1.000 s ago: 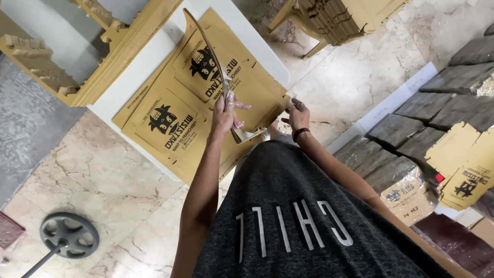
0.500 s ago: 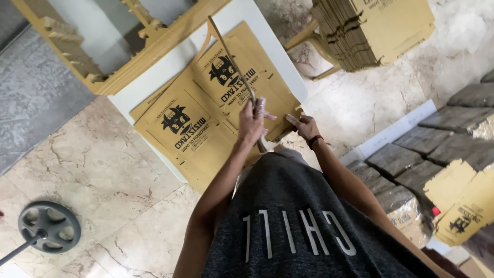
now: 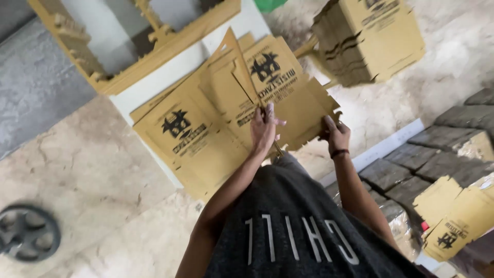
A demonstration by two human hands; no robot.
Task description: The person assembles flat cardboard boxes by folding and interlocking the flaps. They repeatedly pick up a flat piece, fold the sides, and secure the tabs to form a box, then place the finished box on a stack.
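Right now the flat tan die-cut cardboard box blank with a black printed emblem (image 3: 288,98) is held up over the white table (image 3: 154,85), one panel folded up along a crease. Its notched right edge looks thin and could tear or crumple if the fold is pressed off the score line, and the blank might slide off the other tan cardboard blank (image 3: 185,139) lying beneath it, since only the two hands steady it. The left hand (image 3: 265,128) lies mostly flat and open, fingers together, pressing against the raised panel near the crease. The right hand (image 3: 335,135) is curled closed, pinching the blank's jagged right edge. Further out, a stack of folded tan cardboard blanks (image 3: 370,41) stands beyond the table, and a yellow wooden frame (image 3: 154,62) rests along its far side.
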